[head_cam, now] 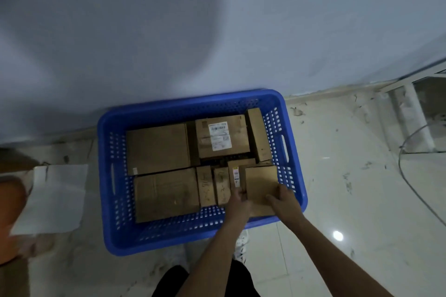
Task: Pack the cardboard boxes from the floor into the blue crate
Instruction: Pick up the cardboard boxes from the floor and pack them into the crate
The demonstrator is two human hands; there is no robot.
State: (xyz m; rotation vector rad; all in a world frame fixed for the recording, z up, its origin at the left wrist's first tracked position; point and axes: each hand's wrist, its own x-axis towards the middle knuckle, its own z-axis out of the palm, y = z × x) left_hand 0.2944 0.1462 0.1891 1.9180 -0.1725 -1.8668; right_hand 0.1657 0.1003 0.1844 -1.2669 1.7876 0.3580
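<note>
Cardboard box (pixel 261 184) between both hands (pixel 259 200)

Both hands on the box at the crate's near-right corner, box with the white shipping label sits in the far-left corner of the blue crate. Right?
Not quite. The head view shows the box with the white shipping label in the far right half of the blue crate, not the far-left corner; a plain box fills that spot. The rest holds: left hand and right hand both grip the box at the near-right corner.
</note>
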